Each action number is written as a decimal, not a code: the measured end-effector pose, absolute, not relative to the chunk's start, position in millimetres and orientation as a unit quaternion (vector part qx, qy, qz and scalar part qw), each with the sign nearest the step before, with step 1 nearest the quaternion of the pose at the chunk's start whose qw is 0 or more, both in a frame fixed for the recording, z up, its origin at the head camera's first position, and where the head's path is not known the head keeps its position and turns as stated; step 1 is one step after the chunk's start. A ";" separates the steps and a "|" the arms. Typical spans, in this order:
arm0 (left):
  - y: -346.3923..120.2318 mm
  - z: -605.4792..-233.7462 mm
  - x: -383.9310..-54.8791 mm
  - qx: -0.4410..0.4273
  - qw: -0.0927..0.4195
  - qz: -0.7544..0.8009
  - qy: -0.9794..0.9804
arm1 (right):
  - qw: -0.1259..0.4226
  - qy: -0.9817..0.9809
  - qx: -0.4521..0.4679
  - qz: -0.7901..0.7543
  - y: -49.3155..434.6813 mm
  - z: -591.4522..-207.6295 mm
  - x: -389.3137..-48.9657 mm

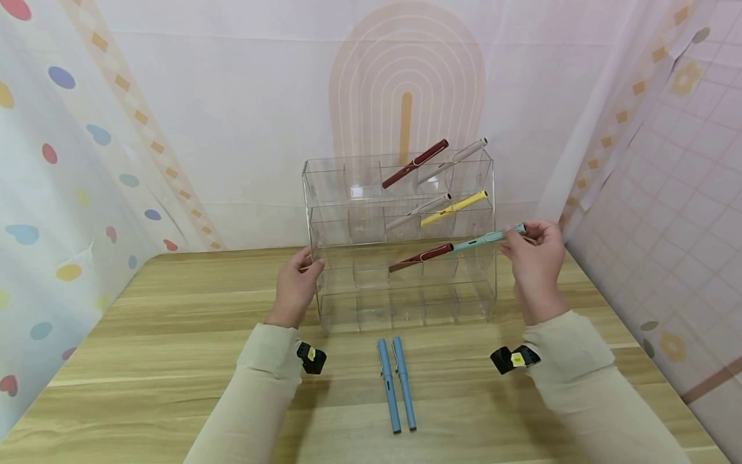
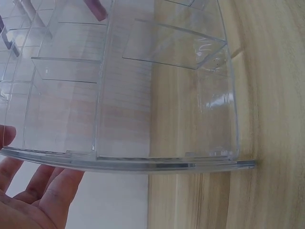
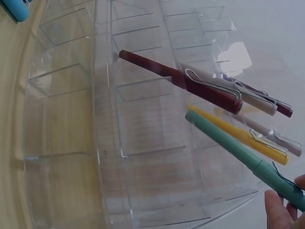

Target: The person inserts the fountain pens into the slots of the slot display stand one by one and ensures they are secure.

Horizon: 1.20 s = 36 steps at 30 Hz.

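A clear acrylic pen rack [image 1: 371, 309] with stepped, divided tiers stands on the table. My left hand [image 1: 298, 287] holds its left side panel, the thumb inside and the fingers [image 2: 62, 191] outside. At the rack's right side, my right hand [image 1: 536, 254] pinches a mint-green pen [image 3: 228, 143] by its clipped cap end. The pen slants, its other end over the third tier, beside a dark red pen [image 1: 420, 258] lying there. Higher up rest a yellow pen [image 1: 455, 207], a pale grey pen [image 1: 426, 206], another dark red pen [image 1: 416, 164] and another pale pen [image 1: 458, 158].
Two blue pens [image 1: 390, 386] lie side by side on the wooden table [image 1: 174, 361] in front of the rack. A patterned curtain [image 1: 232, 116] hangs behind and at both sides. Black wrist cameras [image 1: 312, 358] sit on both sleeves.
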<state>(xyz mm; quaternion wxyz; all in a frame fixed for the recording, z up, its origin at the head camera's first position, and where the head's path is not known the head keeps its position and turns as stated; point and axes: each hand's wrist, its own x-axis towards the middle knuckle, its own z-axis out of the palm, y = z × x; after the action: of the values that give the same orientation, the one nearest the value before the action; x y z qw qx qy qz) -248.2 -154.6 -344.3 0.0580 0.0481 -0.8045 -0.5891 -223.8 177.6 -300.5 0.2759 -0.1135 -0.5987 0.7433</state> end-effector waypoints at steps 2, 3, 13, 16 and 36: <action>-154.4 -344.3 -247.9 0.047 0.059 -0.587 -0.806 | 0.275 -0.604 -0.115 0.739 175.2 -302.5 -225.4; -154.5 -344.4 -247.9 0.047 0.059 -0.586 -0.807 | 0.275 -0.606 -0.115 0.737 173.9 -303.4 -226.0; -153.3 -344.8 -246.8 0.042 0.062 -0.590 -0.804 | 0.271 -0.613 -0.116 0.733 161.7 -311.0 -231.1; -153.1 -345.2 -246.8 0.043 0.064 -0.591 -0.803 | 0.263 -0.616 -0.116 0.733 158.6 -313.7 -231.2; -151.9 -342.5 -245.7 0.058 0.058 -0.602 -0.794 | 0.247 -0.630 -0.107 0.729 144.9 -329.5 -234.5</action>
<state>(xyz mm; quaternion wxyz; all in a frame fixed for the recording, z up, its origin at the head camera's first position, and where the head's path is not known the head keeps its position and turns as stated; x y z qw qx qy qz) -245.7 -151.9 -342.5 0.0577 0.0584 -0.7941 -0.6023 -234.5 144.9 -329.5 0.2468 -0.1067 -0.6300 0.7285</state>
